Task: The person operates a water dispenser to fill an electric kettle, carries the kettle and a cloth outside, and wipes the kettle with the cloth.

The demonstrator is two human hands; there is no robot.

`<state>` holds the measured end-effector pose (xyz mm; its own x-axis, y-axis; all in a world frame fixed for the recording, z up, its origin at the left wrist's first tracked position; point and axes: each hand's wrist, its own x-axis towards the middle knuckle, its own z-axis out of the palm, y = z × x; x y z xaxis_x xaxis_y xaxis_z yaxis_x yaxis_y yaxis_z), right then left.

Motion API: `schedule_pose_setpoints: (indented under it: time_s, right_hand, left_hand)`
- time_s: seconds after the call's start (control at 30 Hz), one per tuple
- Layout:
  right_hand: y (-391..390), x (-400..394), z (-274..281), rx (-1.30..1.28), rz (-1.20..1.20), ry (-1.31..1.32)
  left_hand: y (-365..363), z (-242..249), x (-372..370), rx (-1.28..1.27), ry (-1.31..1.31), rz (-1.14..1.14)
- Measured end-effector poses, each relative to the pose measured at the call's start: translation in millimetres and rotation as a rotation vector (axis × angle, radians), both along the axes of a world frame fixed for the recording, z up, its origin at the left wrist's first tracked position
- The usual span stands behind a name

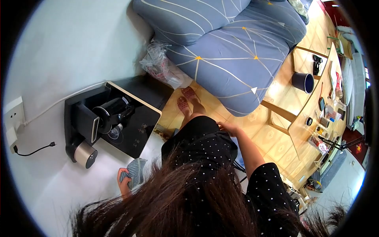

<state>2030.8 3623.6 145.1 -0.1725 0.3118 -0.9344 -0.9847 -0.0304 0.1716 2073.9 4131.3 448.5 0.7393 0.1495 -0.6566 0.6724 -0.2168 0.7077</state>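
Observation:
At the lower left, my left hand [124, 179] is closed around a grey-blue ribbed cloth [136, 172]. That hand is beside the near corner of a black glass-topped stand [136, 134], apart from it. On the stand are a black kettle [108, 111] and a small clear glass vessel [115, 132]. Behind the kettle rises a dark upright unit [85, 120] with a silver cylinder [86, 155] at its end. My right hand [227, 127] hangs by my hip against the black clothing, its fingers loosely extended with nothing visible in them. Hair covers much of my left arm.
A sofa with a blue-grey patterned cover [225, 59] stands ahead, with a clear plastic bag [160, 63] by its corner. On the right is a wooden table [298, 126] with a dark bin [303, 82] near it. A wall socket [15, 114] and cables are at left.

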Motion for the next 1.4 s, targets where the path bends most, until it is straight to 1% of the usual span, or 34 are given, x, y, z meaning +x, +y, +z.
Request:
schedule_pose_setpoints:
  time_s: [0.03,0.13,0.23,0.33,0.4,0.53,0.63,0.73,0.83,0.93,1.03,1.13,1.17,1.27,1.3,1.37,1.4]
  right_hand:
    - [13,10,21,-0.053,0.051,-0.047]
    - [19,6,1,0.075,0.105,-0.109]
    - [16,3,-4,-0.103,0.346,-0.245]
    - [4,-2,-5,-0.078,0.359,-0.423]
    - [1,-6,0,-0.105,0.116,-0.364]
    - [10,11,32,-0.07,-0.299,-0.206]
    - [15,32,51,-0.089,-0.266,-0.225]
    - [25,39,41,-0.149,-0.287,-0.336]
    - [34,43,21,-0.144,-0.303,-0.432]
    - [37,48,2,-0.24,-0.148,-0.472]
    - [31,44,-13,-0.391,-0.092,-0.551]
    - [34,47,-24,-0.403,0.241,-0.7]
    - [36,49,-25,-0.364,0.342,-0.734]
    - [50,65,-21,-0.616,0.582,-1.061]
    - [49,74,-19,-0.612,0.633,-0.996]
    - [62,108,45,-0.554,0.678,-1.165]
    - [67,118,67,-0.525,0.694,-1.246]
  left_hand:
    - [-3,2,3,0.01,-0.016,-0.007]
    - [-12,7,10,0.029,-0.036,-0.006]
    - [-15,10,13,0.03,-0.008,0.015]
    - [-15,7,13,0.021,-0.026,0.015]
    - [-14,2,9,0.027,-0.076,0.031]
    - [-16,6,12,0.016,-0.009,0.02]
    - [-19,8,15,0.02,0.008,-0.005]
    - [-24,11,18,0.028,0.003,-0.014]
    - [-32,14,21,0.044,-0.016,-0.008]
    - [-31,11,15,0.041,-0.01,0.021]
    - [-31,12,13,0.028,-0.021,0.024]
    - [-31,11,14,0.025,-0.03,0.017]
    - [-36,15,17,0.037,-0.022,0.019]
    - [-52,24,25,0.042,0.013,0.069]
    - [-53,25,25,0.04,0.027,0.096]
    - [-41,18,16,0.0,0.092,0.165]
    - [-35,12,10,-0.021,0.124,0.195]
